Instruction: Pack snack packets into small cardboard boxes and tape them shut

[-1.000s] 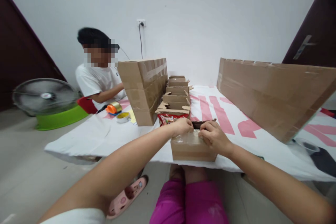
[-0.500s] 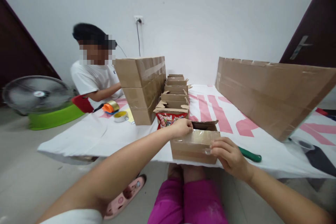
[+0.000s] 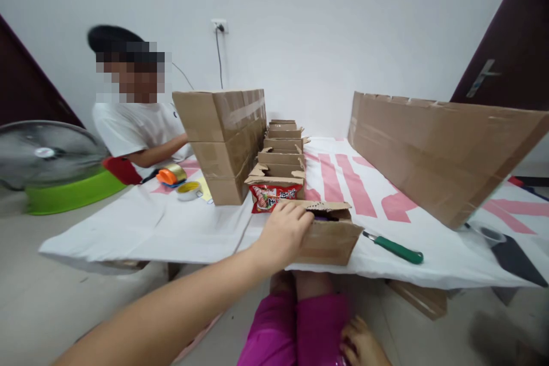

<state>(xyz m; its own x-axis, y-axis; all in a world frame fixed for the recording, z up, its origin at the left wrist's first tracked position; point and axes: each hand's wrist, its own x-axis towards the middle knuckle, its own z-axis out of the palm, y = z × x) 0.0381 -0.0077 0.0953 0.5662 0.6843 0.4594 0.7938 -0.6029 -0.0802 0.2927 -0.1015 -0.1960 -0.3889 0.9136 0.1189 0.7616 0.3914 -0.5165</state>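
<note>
My left hand (image 3: 286,235) has its fingers hooked over the top left of a small cardboard box (image 3: 328,243) at the table's front edge, gripping it. The box's top stands partly open, with something dark purple inside. Low by my right thigh, my right hand (image 3: 363,344) has its fingers curled; a small shiny bit shows at them, too unclear to name. A red printed snack packet (image 3: 274,197) leans against the row of open cardboard boxes (image 3: 281,158) behind. Right of the small box lies a green-handled knife (image 3: 397,249).
Stacked closed cartons (image 3: 229,148) stand left of the row, and a large cardboard panel (image 3: 437,148) stands at right. Tape rolls (image 3: 189,190) lie at left near a seated person (image 3: 137,131). A fan (image 3: 51,151) is on the floor. The table has a white cloth (image 3: 171,229).
My right hand has left the small box's right side and dropped to my lap. The box's front top flap, taped down earlier, is now loosened. My left hand has shifted down over the box.
</note>
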